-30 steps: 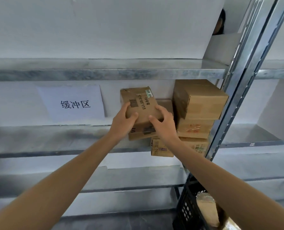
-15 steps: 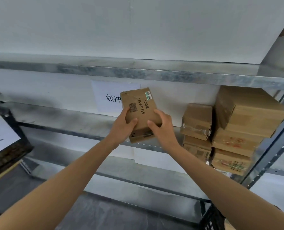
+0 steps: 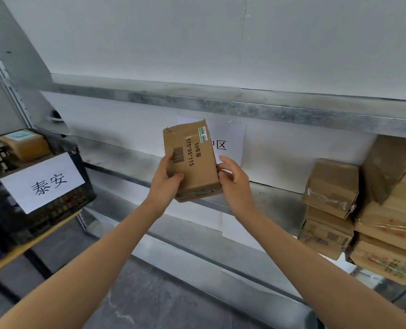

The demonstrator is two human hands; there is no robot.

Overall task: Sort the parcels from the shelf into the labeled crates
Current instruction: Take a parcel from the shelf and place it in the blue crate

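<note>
1. Object. The brown cardboard parcel point(image 3: 191, 162), printed with a barcode and size figures, is held upright in the air in front of the galvanised metal shelf point(image 3: 268, 195), touching neither shelf nor crate.

2. Grip. My left hand point(image 3: 165, 184) grips the lower left side, thumb curled across the front face. My right hand point(image 3: 233, 180) pinches the right edge more lightly with curled fingers.

3. Change. Over the last second the parcel has moved left, away from the stack of taped cardboard boxes point(image 3: 330, 186), which now sits well apart at right. A black plastic crate point(image 3: 62, 207) with a white paper label point(image 3: 43, 182) has come into view at left, 1 parcel visible inside it.

4. Meaning. I judge the pick complete and the transfer under way; whether this crate is the correct destination cannot be confirmed.

5. Surroundings. A white paper sign point(image 3: 228, 143) is partly hidden behind the parcel. White wall above, grey floor point(image 3: 149, 293) below.
</note>
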